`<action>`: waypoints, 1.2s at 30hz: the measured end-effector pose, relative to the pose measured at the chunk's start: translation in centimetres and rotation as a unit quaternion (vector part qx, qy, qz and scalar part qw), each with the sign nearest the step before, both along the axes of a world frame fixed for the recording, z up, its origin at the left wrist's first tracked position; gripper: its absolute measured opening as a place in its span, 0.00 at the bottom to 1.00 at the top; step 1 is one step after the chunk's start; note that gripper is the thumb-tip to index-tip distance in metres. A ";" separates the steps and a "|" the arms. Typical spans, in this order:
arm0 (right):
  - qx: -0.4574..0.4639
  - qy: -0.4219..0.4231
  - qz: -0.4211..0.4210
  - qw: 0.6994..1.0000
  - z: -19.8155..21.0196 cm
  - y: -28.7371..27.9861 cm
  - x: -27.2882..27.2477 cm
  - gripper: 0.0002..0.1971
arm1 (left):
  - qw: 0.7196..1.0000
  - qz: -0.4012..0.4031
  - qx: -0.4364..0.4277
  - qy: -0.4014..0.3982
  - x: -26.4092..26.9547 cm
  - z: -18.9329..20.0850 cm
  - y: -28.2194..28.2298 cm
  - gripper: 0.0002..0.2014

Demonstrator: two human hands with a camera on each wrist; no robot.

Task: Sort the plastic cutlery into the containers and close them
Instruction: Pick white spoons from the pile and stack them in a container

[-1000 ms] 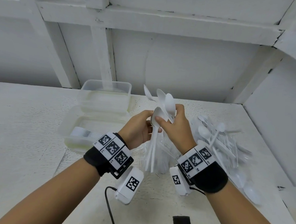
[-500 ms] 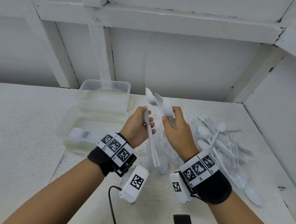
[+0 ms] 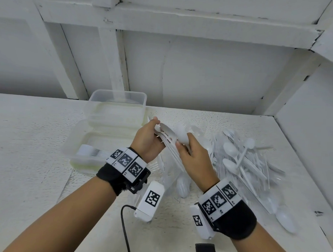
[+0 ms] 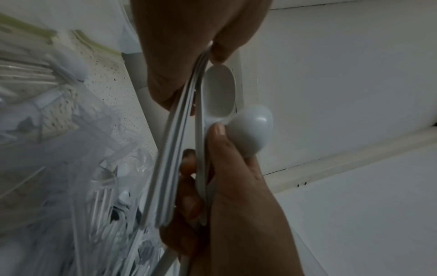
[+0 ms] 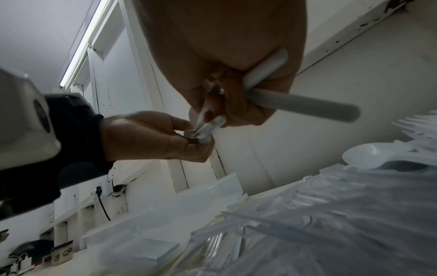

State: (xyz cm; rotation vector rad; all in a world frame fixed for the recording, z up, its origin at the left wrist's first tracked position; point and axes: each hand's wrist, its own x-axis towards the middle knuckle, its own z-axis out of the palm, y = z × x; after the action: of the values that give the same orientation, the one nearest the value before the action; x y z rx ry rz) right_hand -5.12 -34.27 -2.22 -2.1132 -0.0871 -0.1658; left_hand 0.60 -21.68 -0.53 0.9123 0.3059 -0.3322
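Note:
My left hand pinches a stack of white plastic spoons near their bowls, with the handles slanting down to the right. Against that stack my right hand holds two more spoons by their necks; one handle pokes out past its curled fingers. Both hands hover over the table, in front of two clear containers. The near container holds a neat row of white cutlery. Behind it, the far container shows nothing inside.
A big loose pile of white spoons and forks lies on the table to the right, spreading under my hands. White walls close in the back and right side. A black cable runs along the near table edge.
My hands, apart half a second ago, have come together. The right hand's raised spoons now lie against the left hand's stack, which has tilted from hanging down to slanting.

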 end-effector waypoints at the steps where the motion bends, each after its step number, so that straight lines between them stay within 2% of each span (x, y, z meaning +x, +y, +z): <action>1: 0.001 -0.002 -0.013 1.000 -0.1 -0.1 0.0 0.05 | 1.000 0.005 -0.009 0.005 0.1 0.0 0.2 0.11; 4: 0.026 -0.007 -0.050 0.998 -0.2 -0.5 0.4 0.03 | 1.000 0.014 0.014 0.009 0.1 -0.1 0.6 0.08; 7: 0.055 -0.002 -0.053 0.997 0.3 -0.5 1.0 0.07 | 0.997 -0.024 0.061 -0.034 -0.1 -0.2 0.6 0.09; 10: 0.087 0.011 -0.026 0.996 0.7 0.0 1.2 0.01 | 0.983 -0.094 0.121 -0.104 -0.2 -0.4 0.3 0.19; 13: 0.076 0.018 -0.004 0.997 0.7 0.6 1.2 0.02 | 0.973 -0.125 0.129 -0.145 -0.5 -0.4 0.0 0.23; 15: 0.061 0.016 -0.004 0.998 0.8 0.6 1.2 0.05 | 0.978 -0.108 0.128 -0.125 -0.6 -0.4 0.1 0.20; 17: 0.053 0.023 0.000 0.998 1.0 0.5 1.1 0.08 | 0.985 -0.070 0.124 -0.100 -0.7 -0.6 0.2 0.09; 19: 0.042 0.031 0.012 0.999 1.3 0.4 0.9 0.10 | 0.989 -0.057 0.100 -0.094 -0.6 -0.8 0.3 0.05; 26: -0.070 0.006 0.038 0.997 1.6 0.2 1.0 0.11 | 0.995 -0.039 0.054 -0.079 -0.7 -0.8 0.4 0.10; 30: -0.038 0.028 0.035 0.998 1.7 0.6 0.4 0.15 | 0.996 -0.029 0.063 -0.051 -0.7 -0.3 0.7 0.10; 32: -0.020 0.043 0.034 0.998 1.5 0.7 0.4 0.14 | 0.996 -0.033 0.060 -0.049 -0.9 -0.1 0.8 0.10; 36: -0.077 -0.013 0.028 0.997 0.9 0.9 1.1 0.11 | 0.993 -0.067 0.056 -0.074 -1.5 -0.1 0.7 0.16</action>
State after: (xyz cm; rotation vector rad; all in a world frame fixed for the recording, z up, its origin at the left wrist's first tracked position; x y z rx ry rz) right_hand -4.03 -33.40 -1.36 -2.2605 -0.1786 -0.1575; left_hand -0.87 -21.02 -0.59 1.0652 0.1274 -0.3711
